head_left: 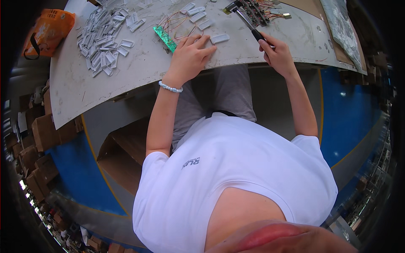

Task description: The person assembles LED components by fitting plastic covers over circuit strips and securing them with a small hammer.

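My left hand [190, 57] lies on the worktable with its fingers spread, beside a green circuit board strip [164, 39]. Thin red and yellowish wires [174, 20] run from the board, and some pass by my fingertips. Whatever lies beneath the fingers is hidden. Just right of them rests a white plastic casing [220, 39]. My right hand [275, 51] is closed around the black handle of a small hammer [246, 22] with a metal shaft. Its dark head points up and left, near a row of dark parts with wires [256, 12].
A heap of white plastic casings [103, 42] covers the left of the worktable [139, 63], with several more casings [197, 16] behind my left hand. An orange bag [52, 29] stands at the left edge. Plastic wrapping [344, 33] lies far right. Below is an open cardboard box [122, 154].
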`<state>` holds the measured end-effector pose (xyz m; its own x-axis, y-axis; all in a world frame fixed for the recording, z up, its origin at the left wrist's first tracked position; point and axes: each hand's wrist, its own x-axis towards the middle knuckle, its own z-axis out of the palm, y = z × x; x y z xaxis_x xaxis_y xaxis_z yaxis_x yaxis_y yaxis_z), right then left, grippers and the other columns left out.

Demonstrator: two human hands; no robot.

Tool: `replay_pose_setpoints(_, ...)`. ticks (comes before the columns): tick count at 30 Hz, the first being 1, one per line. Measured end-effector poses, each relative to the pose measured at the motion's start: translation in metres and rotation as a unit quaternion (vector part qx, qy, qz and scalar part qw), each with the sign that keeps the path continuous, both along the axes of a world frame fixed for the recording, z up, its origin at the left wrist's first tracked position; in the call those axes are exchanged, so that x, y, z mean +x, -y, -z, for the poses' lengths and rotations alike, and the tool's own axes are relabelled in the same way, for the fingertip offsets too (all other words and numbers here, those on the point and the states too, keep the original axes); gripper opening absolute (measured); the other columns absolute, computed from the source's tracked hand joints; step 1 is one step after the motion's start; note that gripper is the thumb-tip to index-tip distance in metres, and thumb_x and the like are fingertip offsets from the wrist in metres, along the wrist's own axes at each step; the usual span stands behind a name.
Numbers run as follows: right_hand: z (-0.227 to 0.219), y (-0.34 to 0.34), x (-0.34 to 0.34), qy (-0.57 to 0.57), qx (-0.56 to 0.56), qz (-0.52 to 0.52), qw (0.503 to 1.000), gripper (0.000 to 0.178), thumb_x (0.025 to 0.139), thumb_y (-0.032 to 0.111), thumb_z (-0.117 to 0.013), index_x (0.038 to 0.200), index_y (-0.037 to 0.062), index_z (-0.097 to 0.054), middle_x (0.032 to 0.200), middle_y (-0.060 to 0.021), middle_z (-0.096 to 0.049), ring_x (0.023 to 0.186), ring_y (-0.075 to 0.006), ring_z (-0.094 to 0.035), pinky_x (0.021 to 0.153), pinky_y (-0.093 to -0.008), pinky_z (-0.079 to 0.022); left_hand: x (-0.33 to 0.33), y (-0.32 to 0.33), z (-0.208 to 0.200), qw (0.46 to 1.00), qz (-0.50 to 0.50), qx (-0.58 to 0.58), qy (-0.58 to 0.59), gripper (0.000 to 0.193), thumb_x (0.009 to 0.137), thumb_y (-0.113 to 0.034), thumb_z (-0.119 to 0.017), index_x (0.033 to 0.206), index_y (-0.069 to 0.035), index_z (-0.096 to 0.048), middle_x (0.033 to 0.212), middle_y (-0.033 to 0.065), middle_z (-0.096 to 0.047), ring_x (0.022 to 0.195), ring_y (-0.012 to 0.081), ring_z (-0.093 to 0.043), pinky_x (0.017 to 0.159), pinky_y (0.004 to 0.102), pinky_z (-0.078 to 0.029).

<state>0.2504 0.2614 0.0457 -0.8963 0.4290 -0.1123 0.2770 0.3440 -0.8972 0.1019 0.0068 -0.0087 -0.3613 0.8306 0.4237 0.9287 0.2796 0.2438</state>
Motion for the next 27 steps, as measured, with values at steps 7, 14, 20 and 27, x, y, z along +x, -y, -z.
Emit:
replay_pose_setpoints(7,-0.005,0.032,0.045,-0.119,0.304,-0.078,0.942,0.035,0.095,0.013,-0.067,0.129,0.0063,-0.064,0.08,-0.0164,-0.064,0.065,-0.0305,-0.06,0.063,-0.0366,-0.049,-0.005,0.001,-0.001,1.0,-0.005,-0.006,-0.018,0.026,0.09,-0.02,-0.065,0.115,-0.022,-0.075,0.134,0.005,-0.063,0.124,0.0276,-0.055,0.105,0.0415,-0.042)
replay_pose_setpoints(14,0.008,0.043,0.044,-0.09,0.352,-0.113,0.925,0.039,0.092,0.012,-0.069,0.131,0.0104,-0.064,0.084,-0.0123,-0.067,0.068,-0.0318,-0.065,0.063,-0.041,-0.053,-0.005,-0.002,0.001,1.0,0.004,-0.013,-0.009,0.027,0.091,-0.02,-0.065,0.116,-0.023,-0.074,0.135,0.005,-0.063,0.125,0.0275,-0.055,0.107,0.0414,-0.041)
replay_pose_setpoints(20,0.012,0.055,0.058,-0.093,0.408,-0.074,0.905,0.038,0.091,0.011,-0.07,0.129,0.0104,-0.066,0.088,-0.0121,-0.07,0.069,-0.0305,-0.068,0.061,-0.0389,-0.054,-0.002,0.001,0.003,1.0,-0.008,-0.009,-0.009,0.028,0.092,-0.021,-0.064,0.117,-0.023,-0.074,0.136,0.0042,-0.063,0.125,0.0269,-0.055,0.107,0.0421,-0.04)
replay_pose_setpoints(27,-0.002,0.059,0.055,-0.172,0.319,-0.005,0.932,0.038,0.09,0.009,-0.071,0.128,0.0091,-0.067,0.086,-0.014,-0.07,0.07,-0.0314,-0.068,0.062,-0.0395,-0.053,-0.002,0.002,0.003,1.0,-0.009,-0.015,-0.012,0.028,0.092,-0.021,-0.064,0.117,-0.024,-0.074,0.135,0.0039,-0.063,0.126,0.0265,-0.055,0.107,0.0422,-0.04)
